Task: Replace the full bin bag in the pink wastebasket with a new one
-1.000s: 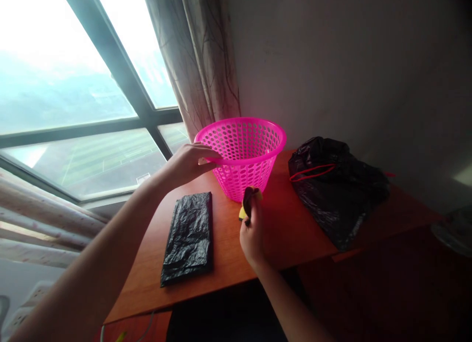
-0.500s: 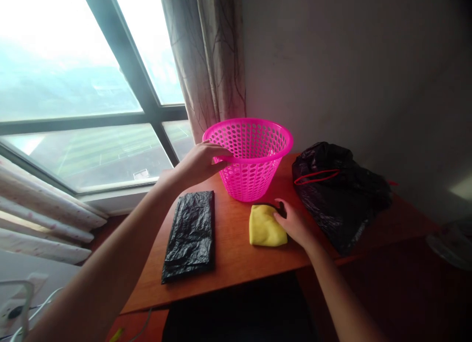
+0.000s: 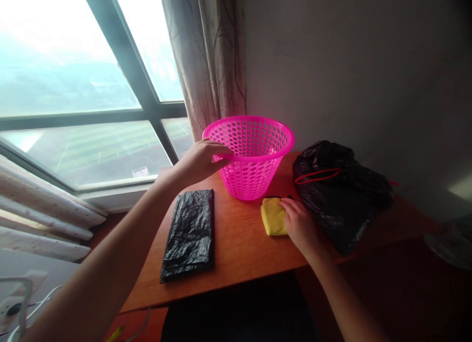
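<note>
A bright pink plastic basket (image 3: 247,179) with round holes stands upright on the wooden table. At its near left rim is my left hand (image 3: 206,157), fingers over the edge and thumb below on the outside. A folded yellow cloth (image 3: 273,218) with a dark edge lies in front of the basket, slightly to the right. My right hand (image 3: 299,224) is closed at the cloth's right side, fingers together over its top; the thumb is hidden.
A folded black plastic bag (image 3: 190,236) lies at the table's left. A full-looking black bag (image 3: 339,194) with a red drawstring sits on the right. Behind are a window (image 3: 73,150), a curtain (image 3: 217,51) and a wall (image 3: 332,61). The table's front edge (image 3: 221,282) is near me.
My right hand and the yellow cloth have shifted right and slightly away from me, towards the black bag. The cloth shows less of its surface. My left hand stays on the basket's rim.
</note>
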`<state>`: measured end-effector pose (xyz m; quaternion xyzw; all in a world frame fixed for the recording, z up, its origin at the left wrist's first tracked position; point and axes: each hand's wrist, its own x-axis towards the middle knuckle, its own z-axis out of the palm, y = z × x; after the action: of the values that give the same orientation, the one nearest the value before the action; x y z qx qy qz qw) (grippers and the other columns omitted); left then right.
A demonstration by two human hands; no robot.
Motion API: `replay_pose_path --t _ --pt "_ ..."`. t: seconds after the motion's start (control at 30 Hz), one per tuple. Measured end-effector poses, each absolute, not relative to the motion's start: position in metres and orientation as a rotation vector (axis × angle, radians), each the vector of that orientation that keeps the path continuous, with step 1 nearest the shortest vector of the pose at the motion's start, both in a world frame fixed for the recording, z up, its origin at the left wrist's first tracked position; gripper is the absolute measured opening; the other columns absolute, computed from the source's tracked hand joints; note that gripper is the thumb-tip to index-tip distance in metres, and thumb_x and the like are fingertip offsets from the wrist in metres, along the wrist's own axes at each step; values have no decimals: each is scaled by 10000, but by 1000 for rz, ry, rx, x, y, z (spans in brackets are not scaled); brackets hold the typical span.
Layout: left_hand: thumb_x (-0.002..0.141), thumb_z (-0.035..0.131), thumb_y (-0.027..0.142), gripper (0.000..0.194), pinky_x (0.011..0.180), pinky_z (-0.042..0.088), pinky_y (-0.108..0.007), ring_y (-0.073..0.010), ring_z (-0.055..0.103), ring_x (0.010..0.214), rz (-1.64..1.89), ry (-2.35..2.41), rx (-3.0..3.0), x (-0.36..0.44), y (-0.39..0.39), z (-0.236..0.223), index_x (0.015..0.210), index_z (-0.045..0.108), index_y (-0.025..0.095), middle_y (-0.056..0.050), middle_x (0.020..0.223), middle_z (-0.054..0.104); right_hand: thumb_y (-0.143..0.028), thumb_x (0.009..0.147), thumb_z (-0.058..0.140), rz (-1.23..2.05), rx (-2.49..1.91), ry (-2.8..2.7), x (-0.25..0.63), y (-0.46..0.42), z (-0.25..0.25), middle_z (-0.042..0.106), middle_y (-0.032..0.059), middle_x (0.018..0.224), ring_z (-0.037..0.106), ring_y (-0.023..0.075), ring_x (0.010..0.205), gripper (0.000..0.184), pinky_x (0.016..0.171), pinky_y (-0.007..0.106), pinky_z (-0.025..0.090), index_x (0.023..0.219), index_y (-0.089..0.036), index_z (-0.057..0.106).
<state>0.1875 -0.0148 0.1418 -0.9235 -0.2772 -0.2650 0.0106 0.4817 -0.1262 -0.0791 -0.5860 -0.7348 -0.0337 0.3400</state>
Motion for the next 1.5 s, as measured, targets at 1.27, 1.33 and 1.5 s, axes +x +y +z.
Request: replay_pose_path --t 1.27,1.33,1.5 --pt "896 556 378 393 971 509 -419 -259 593 1169 -1292 -1679 -2400 130 -64 79 1249 599 209 -98 1293 607 -98 938 430 167 -1200 -2069 429 -174 -90 663 90 1250 583 242 1208 380 1034 471 509 1258 -199 610" --pt "870 551 467 468 916 531 -423 -289 606 1138 -1090 -1956 -2411 108 -76 51 1248 600 196 -119 1299 598 -86 936 421 204 -1197 -2069 424 -179 -91 668 88 1240 590 238 1199 386 1028 464 517 1247 -202 619" --pt "848 501 557 631 861 522 -410 -300 648 1048 -744 -2452 -2244 74 -106 -9 1338 523 160 -162 1258 604 -87 927 417 227 -1227 -2024 423 -179 -93 683 101 1204 618 242 1159 387 1008 454 539 1237 -187 626"
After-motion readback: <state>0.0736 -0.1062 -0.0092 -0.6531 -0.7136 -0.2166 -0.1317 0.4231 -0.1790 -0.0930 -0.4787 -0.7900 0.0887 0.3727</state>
